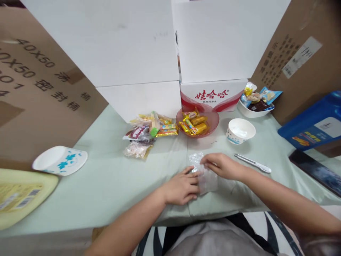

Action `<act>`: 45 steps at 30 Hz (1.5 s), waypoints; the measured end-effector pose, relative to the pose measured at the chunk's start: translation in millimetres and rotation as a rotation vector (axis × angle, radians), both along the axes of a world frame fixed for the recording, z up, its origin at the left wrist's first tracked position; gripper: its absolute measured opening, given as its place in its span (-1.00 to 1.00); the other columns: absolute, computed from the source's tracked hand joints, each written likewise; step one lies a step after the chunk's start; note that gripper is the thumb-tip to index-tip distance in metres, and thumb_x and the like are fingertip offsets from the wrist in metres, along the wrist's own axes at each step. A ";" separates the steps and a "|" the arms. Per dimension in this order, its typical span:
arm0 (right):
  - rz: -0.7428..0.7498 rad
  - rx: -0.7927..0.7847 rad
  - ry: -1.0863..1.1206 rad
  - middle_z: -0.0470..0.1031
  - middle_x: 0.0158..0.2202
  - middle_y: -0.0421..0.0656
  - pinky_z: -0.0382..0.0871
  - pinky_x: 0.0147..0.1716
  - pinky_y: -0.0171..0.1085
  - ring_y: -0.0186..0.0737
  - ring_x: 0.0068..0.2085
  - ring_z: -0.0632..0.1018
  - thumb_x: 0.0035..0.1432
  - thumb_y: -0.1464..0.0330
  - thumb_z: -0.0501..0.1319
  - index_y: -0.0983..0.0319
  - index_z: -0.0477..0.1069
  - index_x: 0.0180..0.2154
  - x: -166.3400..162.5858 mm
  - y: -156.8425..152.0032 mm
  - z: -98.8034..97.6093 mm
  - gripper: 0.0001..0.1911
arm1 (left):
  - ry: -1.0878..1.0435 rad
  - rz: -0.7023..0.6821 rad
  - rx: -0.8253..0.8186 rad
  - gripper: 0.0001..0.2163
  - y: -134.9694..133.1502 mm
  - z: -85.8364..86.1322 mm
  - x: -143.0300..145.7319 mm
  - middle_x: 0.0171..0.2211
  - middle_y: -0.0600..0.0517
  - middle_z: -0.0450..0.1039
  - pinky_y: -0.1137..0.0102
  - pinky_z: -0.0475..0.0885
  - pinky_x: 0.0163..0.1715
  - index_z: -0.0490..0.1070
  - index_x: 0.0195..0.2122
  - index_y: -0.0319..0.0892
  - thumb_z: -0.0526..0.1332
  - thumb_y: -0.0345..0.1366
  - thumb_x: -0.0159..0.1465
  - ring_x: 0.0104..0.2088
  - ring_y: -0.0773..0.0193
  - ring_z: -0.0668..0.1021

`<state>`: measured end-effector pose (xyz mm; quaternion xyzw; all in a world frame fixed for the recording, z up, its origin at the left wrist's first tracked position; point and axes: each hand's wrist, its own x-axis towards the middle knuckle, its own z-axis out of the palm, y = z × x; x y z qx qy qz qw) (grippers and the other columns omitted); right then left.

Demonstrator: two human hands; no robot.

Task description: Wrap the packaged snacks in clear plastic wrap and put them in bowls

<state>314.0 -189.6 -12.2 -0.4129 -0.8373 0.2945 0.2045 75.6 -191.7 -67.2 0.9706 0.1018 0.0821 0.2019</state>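
A clear plastic bag lies on the cloth in front of me, its upper end crumpled. My left hand rests palm down at the bag's left side, fingers stretched out and touching its edge. Over the bag's upper right part, my right hand has its fingers curled together on the plastic. Its fingertips are partly hidden. Right of that hand lies a white-handled utility knife. Beyond the bag stands a pink glass bowl of yellow-wrapped snacks.
A pile of packaged snacks lies left of the bowl. To the right are a paper cup, a white dish of snacks, a phone and a blue bottle. A tipped paper cup lies left. Boxes wall the back.
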 end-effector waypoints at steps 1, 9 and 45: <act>-0.024 0.035 -0.039 0.58 -0.26 -0.12 0.38 -0.24 -0.29 -0.24 -0.26 0.56 0.25 0.45 0.06 0.21 0.46 -0.18 -5.7 12.9 -10.2 -0.78 | 0.005 0.000 -0.001 -0.70 0.4 -1.1 -0.1 0.14 0.03 0.41 0.07 -0.13 0.33 0.41 0.06 0.03 0.18 -0.21 0.30 0.28 0.11 0.26; -0.138 0.400 -0.226 0.49 -0.38 -0.08 0.29 -0.22 -0.21 -0.15 -0.29 0.43 0.31 0.40 0.07 0.26 0.45 -0.25 -26.8 32.4 -68.9 -0.81 | 0.030 0.042 -0.088 -0.54 2.2 -1.4 -0.9 0.05 0.00 0.47 0.08 -0.12 0.32 0.23 0.23 0.03 0.17 -0.15 0.30 0.16 0.10 0.39; -0.432 0.305 -0.191 0.49 -0.22 -0.04 0.33 -0.26 -0.25 -0.14 -0.22 0.49 0.29 0.35 0.07 0.23 0.41 -0.16 -9.5 48.6 -67.3 -0.82 | -0.184 0.345 -0.182 -0.73 4.8 3.0 -3.8 -0.15 -0.06 0.47 0.24 0.40 -0.03 0.41 -0.01 -0.16 0.24 -0.33 0.25 -0.07 0.15 0.44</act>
